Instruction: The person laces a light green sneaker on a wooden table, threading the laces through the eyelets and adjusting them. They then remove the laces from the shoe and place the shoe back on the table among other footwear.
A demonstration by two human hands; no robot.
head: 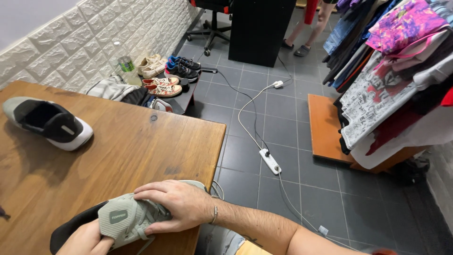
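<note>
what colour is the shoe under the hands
Pale grey-green shoe with a black opening, seen in the head view.

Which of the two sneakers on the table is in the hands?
The pale green sneaker at the table's near edge: right hand on top, left hand beneath. The grey-and-black sneaker lies untouched at the far left.

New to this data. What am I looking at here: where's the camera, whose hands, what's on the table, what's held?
There is one picture, from a camera worn on a person's head, looking down at their own bare hands; no machine is involved. The right hand lies over the laces of a grey-green sneaker at the near edge of a wooden table. The left hand has its grip on the tongue end of the same shoe. A second sneaker, its mate by the look of it, lies farther back on the table, untouched. Beyond the table are pairs of shoes on a low stand, a power strip on the tiled floor, and a rack of clothes.
</note>
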